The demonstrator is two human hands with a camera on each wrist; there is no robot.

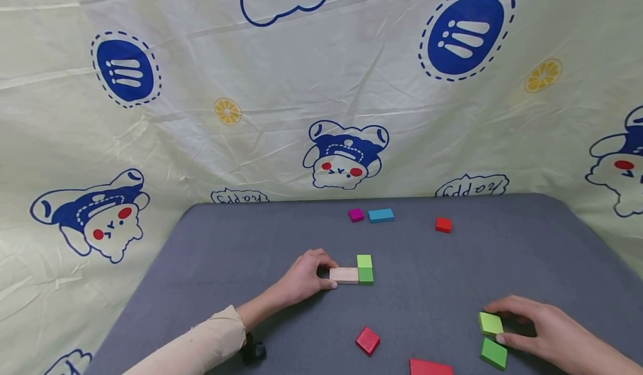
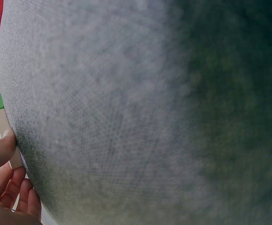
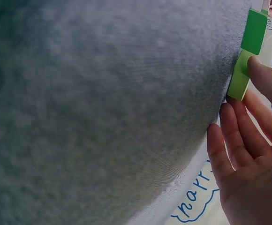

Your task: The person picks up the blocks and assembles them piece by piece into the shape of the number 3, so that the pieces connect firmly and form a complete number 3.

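Note:
My left hand [image 1: 305, 275] pinches the left end of a pale wooden block [image 1: 344, 275] between thumb and fingers. Against that block's right end sits a green block [image 1: 366, 277], with a light green block [image 1: 364, 260] directly behind it. On the right side of the table, my right hand [image 1: 545, 327] holds another light green block [image 1: 490, 324] by thumb and fingertips. Just in front of it lies a second green block [image 1: 494, 354]. In the right wrist view the thumb presses on the light green block [image 3: 239, 79], close beside the green one [image 3: 254, 33].
Near the front of the grey table [image 1: 281, 224] lie a red block [image 1: 368, 341] and a larger red block [image 1: 431, 367], cut off by the frame. Farther back are a magenta block [image 1: 356, 215], a blue block [image 1: 381, 215] and a red block [image 1: 444, 225]. A printed curtain [image 1: 281, 157] hangs behind.

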